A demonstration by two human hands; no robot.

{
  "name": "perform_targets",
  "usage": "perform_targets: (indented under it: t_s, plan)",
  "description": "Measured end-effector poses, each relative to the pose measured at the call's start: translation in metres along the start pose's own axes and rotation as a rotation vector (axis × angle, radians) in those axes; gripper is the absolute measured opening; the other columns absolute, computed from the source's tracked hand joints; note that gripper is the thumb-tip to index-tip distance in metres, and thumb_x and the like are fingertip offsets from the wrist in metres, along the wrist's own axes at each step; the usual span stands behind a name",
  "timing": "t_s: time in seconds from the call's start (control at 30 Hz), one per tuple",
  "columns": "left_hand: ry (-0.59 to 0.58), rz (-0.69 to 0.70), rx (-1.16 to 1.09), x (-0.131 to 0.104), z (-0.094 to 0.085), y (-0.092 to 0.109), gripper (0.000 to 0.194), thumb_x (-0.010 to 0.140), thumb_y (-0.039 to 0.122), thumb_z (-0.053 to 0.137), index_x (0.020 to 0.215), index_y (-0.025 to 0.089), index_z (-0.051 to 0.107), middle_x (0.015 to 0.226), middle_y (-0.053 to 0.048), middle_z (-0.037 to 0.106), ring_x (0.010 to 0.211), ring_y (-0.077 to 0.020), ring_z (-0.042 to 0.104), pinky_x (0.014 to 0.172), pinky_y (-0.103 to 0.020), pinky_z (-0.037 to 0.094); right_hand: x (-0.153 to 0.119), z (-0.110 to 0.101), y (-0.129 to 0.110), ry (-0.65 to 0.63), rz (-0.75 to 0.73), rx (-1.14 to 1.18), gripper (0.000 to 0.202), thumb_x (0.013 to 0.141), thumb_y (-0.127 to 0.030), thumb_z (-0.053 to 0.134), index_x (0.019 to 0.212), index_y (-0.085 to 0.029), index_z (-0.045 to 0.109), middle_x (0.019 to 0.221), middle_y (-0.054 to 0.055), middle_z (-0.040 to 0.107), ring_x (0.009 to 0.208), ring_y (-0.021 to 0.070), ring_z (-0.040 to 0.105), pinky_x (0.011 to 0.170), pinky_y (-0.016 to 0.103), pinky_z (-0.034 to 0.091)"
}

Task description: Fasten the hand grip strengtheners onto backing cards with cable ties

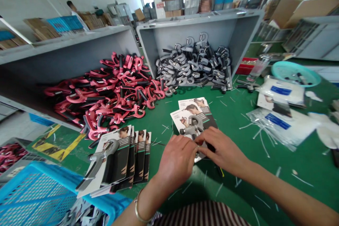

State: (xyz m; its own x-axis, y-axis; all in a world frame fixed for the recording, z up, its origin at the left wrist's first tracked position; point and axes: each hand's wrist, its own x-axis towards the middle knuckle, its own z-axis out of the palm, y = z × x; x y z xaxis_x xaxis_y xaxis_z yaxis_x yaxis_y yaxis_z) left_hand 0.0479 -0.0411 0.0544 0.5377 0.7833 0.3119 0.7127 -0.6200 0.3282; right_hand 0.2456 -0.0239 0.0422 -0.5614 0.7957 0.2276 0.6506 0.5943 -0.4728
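A grey hand grip strengthener (195, 124) with a curved head lies on a printed backing card (181, 119), and another card sticks out from under it. Over its handles my left hand (177, 157) is closed, fingers bent, its fingertips meeting those of my right hand (221, 148). The right thumb and forefinger are pinched together there; whatever small thing is between the fingertips is hidden. Left of my hands, several carded packs (139, 155) stand in an overlapping row, the front one bearing a grey hand grip strengthener (104, 155).
Grey crates hold red grips (119, 91) and grey grips (190, 63) behind the cards. A blue basket (34, 187) is at the lower left. Plastic bags (283, 123), a turquoise dish (295, 72) and thin white ties (261, 141) lie at right. A person (205, 1) is beyond the crates.
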Motion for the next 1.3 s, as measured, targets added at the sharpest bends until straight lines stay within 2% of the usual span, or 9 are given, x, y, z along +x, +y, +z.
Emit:
perform_targets:
  t_s: [0.13, 0.37, 0.53, 0.77, 0.87, 1.0, 1.13, 1.2, 1.3]
  plan:
    - [-0.043, 0.0, 0.031, 0.004, -0.006, -0.001, 0.023, 0.097, 0.02, 0.044, 0.085, 0.016, 0.063, 0.081, -0.006, 0.064, 0.079, -0.0217, 0.055, 0.075, -0.038, 0.04, -0.002, 0.002, 0.001, 0.061, -0.027, 0.027, 0.016, 0.098, -0.029, 0.052, 0.093, -0.02, 0.064, 0.092, 0.007, 0.063, 0.09, 0.023, 0.051, 0.08, 0.038, 0.041]
    - [0.115, -0.154, -0.193, -0.009, 0.007, 0.001, 0.011, 0.094, 0.023, 0.052, 0.098, 0.019, 0.062, 0.097, -0.007, 0.067, 0.095, -0.0227, 0.06, 0.087, -0.04, 0.045, -0.003, 0.0, 0.001, 0.122, 0.013, 0.111, 0.01, 0.095, -0.027, 0.058, 0.096, -0.021, 0.066, 0.1, 0.007, 0.064, 0.096, 0.0232, 0.053, 0.085, 0.04, 0.044]
    - [0.212, -0.273, -0.242, -0.021, 0.034, 0.006, 0.053, 0.081, 0.031, 0.072, 0.126, 0.015, 0.049, 0.126, -0.016, 0.058, 0.12, -0.0295, 0.053, 0.103, -0.049, 0.044, 0.004, 0.003, -0.009, 0.126, -0.028, 0.159, 0.011, 0.097, -0.024, 0.055, 0.092, -0.022, 0.065, 0.099, 0.005, 0.068, 0.094, 0.0213, 0.055, 0.087, 0.04, 0.041]
    - [0.316, -0.231, -0.143, -0.027, 0.041, -0.016, 0.022, 0.091, 0.015, 0.055, 0.113, 0.015, 0.058, 0.117, -0.014, 0.065, 0.118, -0.0257, 0.056, 0.104, -0.047, 0.046, 0.009, 0.007, 0.008, 0.124, -0.084, 0.309, 0.013, 0.098, -0.023, 0.053, 0.09, -0.023, 0.063, 0.103, 0.003, 0.068, 0.106, 0.021, 0.053, 0.096, 0.041, 0.038]
    - [0.284, -0.218, -0.199, -0.031, 0.037, -0.025, 0.023, 0.092, 0.016, 0.055, 0.115, 0.016, 0.058, 0.117, -0.013, 0.065, 0.119, -0.0239, 0.056, 0.105, -0.046, 0.045, -0.012, 0.007, 0.027, 0.227, 0.025, 0.266, 0.012, 0.096, -0.026, 0.054, 0.089, -0.023, 0.064, 0.113, 0.005, 0.063, 0.113, 0.0233, 0.051, 0.1, 0.045, 0.035]
    - [0.239, -0.383, -0.347, -0.032, 0.025, -0.038, 0.02, 0.095, 0.025, 0.052, 0.113, 0.018, 0.058, 0.118, -0.011, 0.063, 0.114, -0.0225, 0.058, 0.101, -0.044, 0.046, -0.073, 0.01, 0.052, 0.496, 0.426, 0.127, 0.016, 0.098, -0.035, 0.048, 0.104, -0.025, 0.059, 0.119, 0.009, 0.061, 0.115, 0.0266, 0.052, 0.1, 0.049, 0.038]
    - [0.173, -0.59, -0.402, -0.011, 0.02, -0.053, 0.046, 0.09, 0.046, 0.057, 0.124, 0.014, 0.055, 0.115, -0.013, 0.062, 0.097, -0.0228, 0.062, 0.087, -0.039, 0.05, -0.117, 0.047, 0.057, 0.267, 0.599, -0.183, 0.055, 0.088, -0.052, 0.058, 0.131, -0.02, 0.049, 0.126, 0.017, 0.058, 0.114, 0.0362, 0.053, 0.095, 0.057, 0.042]
    - [0.104, -0.608, -0.439, 0.004, 0.021, -0.056, 0.052, 0.083, 0.051, 0.064, 0.12, 0.014, 0.059, 0.108, -0.011, 0.065, 0.091, -0.0232, 0.062, 0.083, -0.037, 0.049, -0.118, 0.071, 0.052, 0.175, 0.57, -0.302, 0.072, 0.083, -0.055, 0.062, 0.141, -0.018, 0.042, 0.133, 0.021, 0.054, 0.115, 0.0402, 0.052, 0.088, 0.059, 0.045]
    - [-0.012, -0.637, -0.547, 0.019, 0.015, -0.058, 0.044, 0.074, 0.049, 0.072, 0.102, 0.016, 0.067, 0.086, -0.005, 0.067, 0.08, -0.0228, 0.063, 0.074, -0.033, 0.048, -0.106, 0.084, 0.053, 0.161, 0.496, -0.418, 0.069, 0.084, -0.042, 0.061, 0.144, -0.014, 0.038, 0.131, 0.024, 0.055, 0.108, 0.0398, 0.055, 0.08, 0.056, 0.05]
